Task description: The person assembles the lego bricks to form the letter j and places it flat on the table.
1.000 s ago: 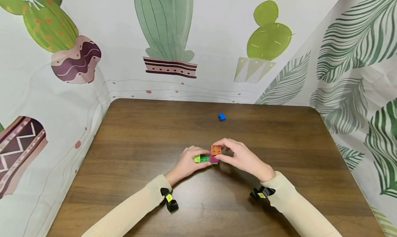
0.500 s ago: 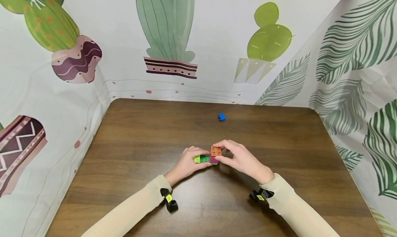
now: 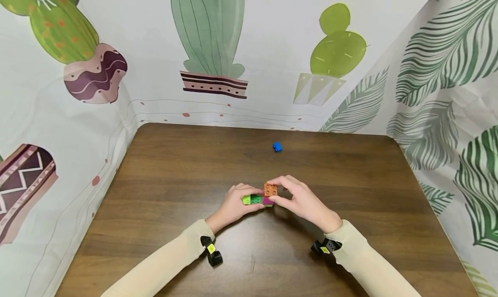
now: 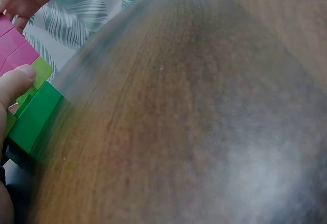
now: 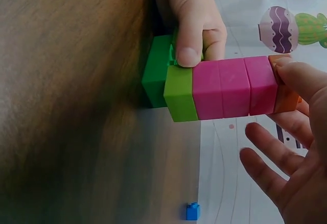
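A tall stack of toy building bricks stands on the table between my hands. In the right wrist view, a dark green brick (image 5: 157, 73) lies at its base, with a lime brick (image 5: 181, 94) above. Several pink bricks (image 5: 222, 89) come over that, and an orange brick (image 5: 286, 94) caps the column. My right hand (image 3: 299, 199) pinches the orange brick (image 3: 270, 190) between thumb and fingers. With its thumb at the lime brick, my left hand (image 3: 236, 202) grips the low part of the stack, beside the green studs (image 3: 256, 199) and another lime brick (image 3: 246, 199).
A small blue brick (image 3: 277, 147) lies toward the far edge of the wooden table (image 3: 186, 158), beyond both hands. Behind the table hangs a cloth (image 3: 272, 50) printed with cacti and leaves.
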Available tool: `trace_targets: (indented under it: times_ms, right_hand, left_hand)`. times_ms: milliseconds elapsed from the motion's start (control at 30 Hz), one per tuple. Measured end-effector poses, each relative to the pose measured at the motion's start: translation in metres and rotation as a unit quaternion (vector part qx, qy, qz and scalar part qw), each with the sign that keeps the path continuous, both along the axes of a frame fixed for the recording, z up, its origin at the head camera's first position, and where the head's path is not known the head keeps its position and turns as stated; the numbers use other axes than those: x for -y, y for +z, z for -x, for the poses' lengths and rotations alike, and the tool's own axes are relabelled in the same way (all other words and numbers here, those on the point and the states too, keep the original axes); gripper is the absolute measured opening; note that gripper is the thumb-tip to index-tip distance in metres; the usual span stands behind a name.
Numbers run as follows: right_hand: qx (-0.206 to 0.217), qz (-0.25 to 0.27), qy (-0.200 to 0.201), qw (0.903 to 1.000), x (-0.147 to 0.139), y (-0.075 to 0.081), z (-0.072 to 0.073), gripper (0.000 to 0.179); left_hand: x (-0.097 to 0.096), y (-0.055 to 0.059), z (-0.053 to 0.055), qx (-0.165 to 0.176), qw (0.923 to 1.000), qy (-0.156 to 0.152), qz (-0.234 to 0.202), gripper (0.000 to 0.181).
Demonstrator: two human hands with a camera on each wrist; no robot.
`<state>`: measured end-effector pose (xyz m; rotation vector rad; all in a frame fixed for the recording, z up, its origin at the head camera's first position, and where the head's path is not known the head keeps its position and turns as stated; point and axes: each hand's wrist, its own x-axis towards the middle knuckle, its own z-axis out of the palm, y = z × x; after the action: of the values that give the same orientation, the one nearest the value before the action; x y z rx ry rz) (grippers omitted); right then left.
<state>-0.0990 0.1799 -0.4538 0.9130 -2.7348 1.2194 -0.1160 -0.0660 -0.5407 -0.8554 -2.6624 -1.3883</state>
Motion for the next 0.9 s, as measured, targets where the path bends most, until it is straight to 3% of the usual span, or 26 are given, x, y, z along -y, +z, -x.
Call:
trace_targets:
  times_ms: [200, 900]
  right_hand:
    - [-0.027, -0.003, -0.005, 0.9996, 0.0012, -0.0037, -0.0016, 0.039]
    - [-0.012, 0.013, -0.004, 0.9998, -0.0003, -0.0071, -0.0020, 0.039]
  left_hand:
    - [-0.0001, 0.0011, -0.0009, -0.004, 1.0000, -0.002, 0.000, 0.038]
    - [-0.0013, 0.0015, -0.0012, -0.015, 0.9999, 0.002, 0.003, 0.038]
